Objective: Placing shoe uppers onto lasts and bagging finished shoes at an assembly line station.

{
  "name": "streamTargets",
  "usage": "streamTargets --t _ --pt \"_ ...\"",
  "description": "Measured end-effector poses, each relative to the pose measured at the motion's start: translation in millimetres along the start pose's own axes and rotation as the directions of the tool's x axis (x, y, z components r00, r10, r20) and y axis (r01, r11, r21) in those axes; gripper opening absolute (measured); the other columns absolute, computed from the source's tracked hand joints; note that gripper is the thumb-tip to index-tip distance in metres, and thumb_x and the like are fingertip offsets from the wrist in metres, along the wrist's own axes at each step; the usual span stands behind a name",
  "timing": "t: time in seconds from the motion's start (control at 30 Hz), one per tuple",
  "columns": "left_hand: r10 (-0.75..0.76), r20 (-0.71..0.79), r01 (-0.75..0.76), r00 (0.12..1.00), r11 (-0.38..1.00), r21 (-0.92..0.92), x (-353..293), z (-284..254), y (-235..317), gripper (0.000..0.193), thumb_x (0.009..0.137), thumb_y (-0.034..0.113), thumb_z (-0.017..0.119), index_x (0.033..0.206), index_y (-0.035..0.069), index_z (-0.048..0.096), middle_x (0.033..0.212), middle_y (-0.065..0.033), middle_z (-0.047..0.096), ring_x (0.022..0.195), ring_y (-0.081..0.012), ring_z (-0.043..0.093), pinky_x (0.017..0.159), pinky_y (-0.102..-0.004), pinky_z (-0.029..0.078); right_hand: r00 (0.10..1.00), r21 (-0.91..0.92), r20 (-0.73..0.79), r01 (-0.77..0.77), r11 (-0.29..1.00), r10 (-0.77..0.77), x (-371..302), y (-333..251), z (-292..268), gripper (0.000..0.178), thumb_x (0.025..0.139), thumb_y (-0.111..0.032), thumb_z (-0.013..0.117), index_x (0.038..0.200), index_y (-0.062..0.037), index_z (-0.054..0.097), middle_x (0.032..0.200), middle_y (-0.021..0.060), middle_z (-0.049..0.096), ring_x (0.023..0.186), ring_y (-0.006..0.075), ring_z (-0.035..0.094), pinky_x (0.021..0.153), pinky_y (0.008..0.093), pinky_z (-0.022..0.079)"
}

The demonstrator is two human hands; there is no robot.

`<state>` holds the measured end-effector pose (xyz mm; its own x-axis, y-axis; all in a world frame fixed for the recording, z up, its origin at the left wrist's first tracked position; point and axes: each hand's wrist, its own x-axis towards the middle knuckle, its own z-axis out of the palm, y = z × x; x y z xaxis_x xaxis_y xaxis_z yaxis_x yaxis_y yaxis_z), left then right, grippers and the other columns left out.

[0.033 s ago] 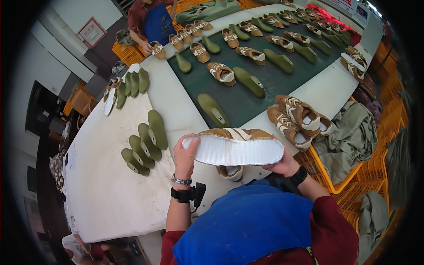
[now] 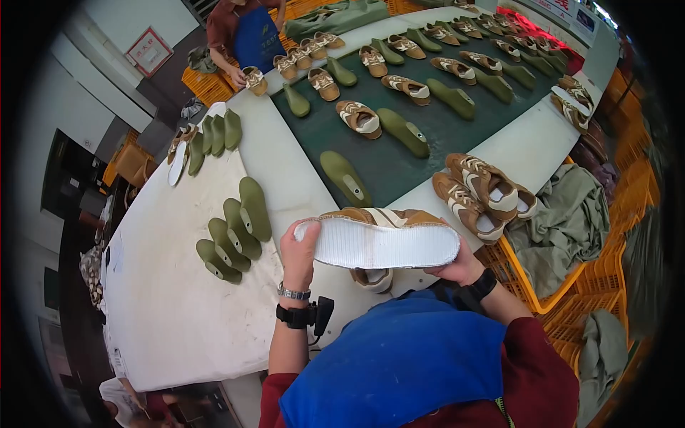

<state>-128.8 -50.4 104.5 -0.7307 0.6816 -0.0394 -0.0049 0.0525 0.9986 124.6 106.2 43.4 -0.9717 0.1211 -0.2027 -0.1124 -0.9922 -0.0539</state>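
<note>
Held shoe point(image 2: 385, 244): brown low-cut shoe with cream stripes and a ribbed white sole, held just nearer than the flat dark-green panel point(image 2: 385, 175) — tipped so the underside faces the wearer.
Left hand point(image 2: 298, 253): closed round one end, thumb along the sole's edge.
Right hand point(image 2: 462, 265): cupped round the other end, fingers partly hidden; this two-ended grip probably keeps the sole uncovered.
Second shoe point(image 2: 372, 280): similar brown shoe, partly hidden, on the white desk point(image 2: 285, 171) nearer than the panel.
Piled shoes point(image 2: 474, 203): brown-and-cream, by the panel's near right edge, leaning together — perhaps to save room.
Olive-green foot-shaped lasts point(image 2: 253, 210): four left of the panel, lined up, presumably for order.
Co-worker's hand point(image 2: 237, 77): beyond the panel's far left, at a brown shoe point(image 2: 254, 80).
</note>
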Motion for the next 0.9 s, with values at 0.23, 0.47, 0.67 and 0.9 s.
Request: streamTargets --t 0.23,0.47,0.67,0.9 --pt "-0.144 -0.006 0.132 0.99 0.924 -0.358 -9 5 1 0.032 0.089 0.029 0.053 0.088 -0.002 0.058 0.079 -0.005 0.06 0.068 -0.0103 0.056 0.063 -0.0237 0.046 0.99 -0.142 -0.141 0.007 0.99 -0.027 2 -1 8 0.05 0.09 -0.046 0.039 0.123 -0.0083 0.047 0.114 0.0067 0.056 0.098 0.0207 0.055 0.078 0.0363 0.045" --pt "-0.243 0.066 0.249 0.968 0.889 -0.384 -3 -5 -26 0.042 0.091 0.037 0.047 0.114 0.003 0.044 0.104 -0.0111 0.053 0.091 -0.0173 0.054 0.073 -0.0326 0.047 0.952 -0.481 -0.13 0.184 0.857 -0.277 3 0 22 0.044 0.091 -0.039 0.041 0.118 -0.0054 0.049 0.109 0.0079 0.057 0.098 0.0173 0.056 0.084 0.0327 0.045" --pt "-0.36 0.36 0.447 0.861 0.872 -0.198 -21 7 -20 0.082 0.087 0.042 0.051 0.14 0.015 -0.005 0.133 -0.0176 0.031 0.12 -0.0279 0.038 0.091 -0.0439 0.042 0.847 -0.892 0.43 0.345 -0.292 -0.313 11 13 63 0.024 0.073 -0.018 0.07 0.087 -0.0045 0.056 0.074 0.0031 0.055 0.063 0.0115 0.051 0.055 0.0233 0.041" --pt "-0.212 0.469 0.371 0.858 0.886 -0.277 -31 29 -2 0.08 0.085 0.024 0.056 0.141 0.012 0.0 0.13 -0.015 0.037 0.114 -0.023 0.044 0.088 -0.0364 0.044 0.766 -0.522 0.635 0.335 -0.785 -0.096 18 32 67 0.029 0.064 -0.024 0.072 0.076 -0.0095 0.05 0.075 0.005 0.05 0.068 0.0244 0.051 0.063 0.0359 0.041"
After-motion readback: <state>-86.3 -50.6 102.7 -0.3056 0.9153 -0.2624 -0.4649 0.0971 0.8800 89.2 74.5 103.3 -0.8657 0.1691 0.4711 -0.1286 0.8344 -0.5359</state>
